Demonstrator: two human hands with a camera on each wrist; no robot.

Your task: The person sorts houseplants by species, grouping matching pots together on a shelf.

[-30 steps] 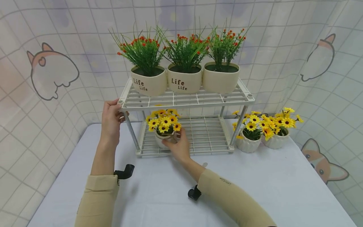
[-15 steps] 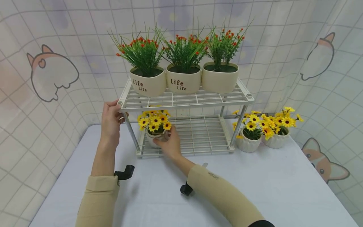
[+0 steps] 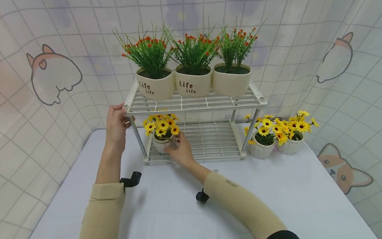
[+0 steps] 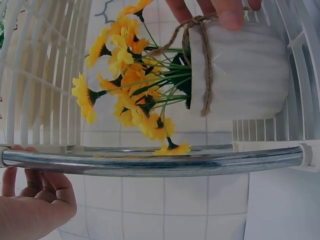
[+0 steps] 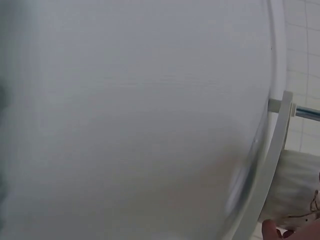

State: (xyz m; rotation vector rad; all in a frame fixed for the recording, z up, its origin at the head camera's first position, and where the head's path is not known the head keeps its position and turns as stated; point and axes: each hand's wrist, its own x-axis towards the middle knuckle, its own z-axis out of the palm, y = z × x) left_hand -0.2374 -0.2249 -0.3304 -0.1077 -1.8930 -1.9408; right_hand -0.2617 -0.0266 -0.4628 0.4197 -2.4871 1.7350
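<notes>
At its upper left corner, my left hand (image 3: 115, 131) holds the white two-tier wire rack (image 3: 221, 141), fingers curled about the corner above the metal post. My right hand (image 3: 183, 152) reaches into the lower tier and grips the right side of a small white flowerpot (image 3: 160, 145) of yellow sunflowers. The pot stands upright at the left end of that tier. In the left wrist view, fingertips (image 4: 231, 19) rest on the pot wall beside a twine bow (image 4: 200, 22). The right wrist view catches only part of the pot (image 5: 292, 187) and a few fingers.
Three cream planters (image 3: 193, 81) with red-flowered greenery line the top tier. Right of the rack, two more white sunflower pots (image 3: 261, 149) stand on the white-covered table (image 3: 268, 192). A tile-patterned curtain (image 3: 98, 30) hangs behind.
My right hand has slid the sunflower pot leftward along the lower tier. Over the last half second the pot stays nearly still while this hand shifts slightly right. My left hand keeps its place.
</notes>
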